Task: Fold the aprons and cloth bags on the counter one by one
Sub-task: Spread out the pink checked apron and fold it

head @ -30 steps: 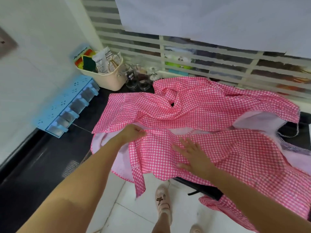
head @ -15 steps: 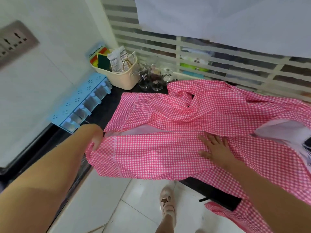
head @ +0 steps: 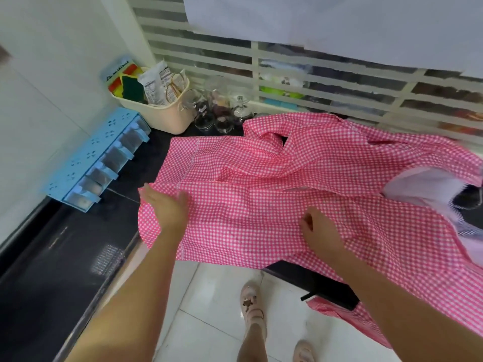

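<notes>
Now | left grip (head: 167, 207) flat, apart, on pink apron (head: 261, 205); right grip (head: 320, 232) on it too | I cannot tell whether clamped

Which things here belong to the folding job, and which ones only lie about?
For the job:
- pink apron
- left hand, flat on the apron's left edge
- right hand, on the apron
- counter

Lying about:
- beige basket
- blue rack
- glass jars

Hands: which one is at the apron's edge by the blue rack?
The left hand, fingers straight, lies on the pink checked apron's edge; the right hand rests mid-cloth.
</notes>
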Demonstrator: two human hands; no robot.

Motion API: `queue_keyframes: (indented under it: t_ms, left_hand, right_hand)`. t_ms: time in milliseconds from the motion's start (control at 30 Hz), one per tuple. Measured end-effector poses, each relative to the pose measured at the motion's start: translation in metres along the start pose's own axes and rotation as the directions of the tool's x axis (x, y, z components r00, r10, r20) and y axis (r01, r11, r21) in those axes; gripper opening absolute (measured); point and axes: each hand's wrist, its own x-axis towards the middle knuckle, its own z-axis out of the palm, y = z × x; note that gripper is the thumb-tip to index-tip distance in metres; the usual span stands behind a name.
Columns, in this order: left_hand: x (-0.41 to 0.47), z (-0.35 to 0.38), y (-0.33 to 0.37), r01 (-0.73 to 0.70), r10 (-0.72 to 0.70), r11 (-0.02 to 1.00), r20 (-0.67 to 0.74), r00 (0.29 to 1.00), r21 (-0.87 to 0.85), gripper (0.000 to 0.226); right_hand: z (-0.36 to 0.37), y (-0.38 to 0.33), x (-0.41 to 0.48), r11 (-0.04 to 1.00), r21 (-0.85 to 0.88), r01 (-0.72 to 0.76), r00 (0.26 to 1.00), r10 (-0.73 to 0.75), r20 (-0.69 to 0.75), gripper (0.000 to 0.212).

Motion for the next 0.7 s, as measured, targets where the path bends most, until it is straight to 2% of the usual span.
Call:
queue_keyframes:
  t_ms: [67, 100, 167, 233, 333, 433, 500, 600, 700]
  left_hand:
    - [-0.046, 0.025, -0.003, -0.104, 0.087, 0.989, 0.15, 0.985, 0.109, 0.087]
    - [-0.066, 0.04, -0.008, -0.142, 0.087, 0.967, 0.252, 0.964, 0.21, 0.087]
    - [-0.092, 0.066, -0.022, -0.171, -0.027, 0.882, 0.409, 0.912, 0.439, 0.087]
    - [-0.097, 0.081, -0.034, -0.181, -0.114, 0.812, 0.455, 0.883, 0.555, 0.088]
    - [-0.093, 0.087, -0.042, -0.228, -0.099, 0.765, 0.459, 0.883, 0.603, 0.093]
    - [-0.089, 0.083, -0.039, -0.243, -0.106, 0.756, 0.48, 0.871, 0.607, 0.096]
    - [-0.086, 0.077, -0.039, -0.254, -0.104, 0.743, 0.481, 0.87, 0.619, 0.096]
    - [-0.079, 0.066, -0.044, -0.216, -0.111, 0.751, 0.441, 0.891, 0.624, 0.098]
    - [-0.075, 0.052, -0.053, -0.202, -0.138, 0.723, 0.424, 0.895, 0.661, 0.102]
  right_hand:
    - [-0.007, 0.005, -0.009, 0.994, 0.098, 0.049, 0.997, -0.054, 0.053, 0.018]
    - [-0.01, 0.007, -0.014, 0.988, 0.123, 0.091, 0.987, -0.106, 0.118, 0.029]
    - [-0.016, 0.017, -0.03, 0.972, 0.065, 0.227, 0.95, -0.235, 0.207, 0.047]
    - [-0.022, 0.033, -0.048, 0.929, -0.044, 0.368, 0.916, -0.354, 0.188, 0.048]
    - [-0.023, 0.059, -0.073, 0.831, -0.254, 0.495, 0.869, -0.472, 0.15, 0.051]
    - [-0.025, 0.073, -0.086, 0.84, -0.33, 0.431, 0.902, -0.403, 0.153, 0.059]
    - [-0.032, 0.075, -0.09, 0.854, -0.351, 0.385, 0.919, -0.32, 0.229, 0.05]
    - [-0.057, 0.084, -0.092, 0.852, -0.332, 0.406, 0.889, -0.283, 0.36, 0.045]
    - [-0.096, 0.093, -0.091, 0.891, -0.318, 0.324, 0.85, -0.127, 0.511, 0.035]
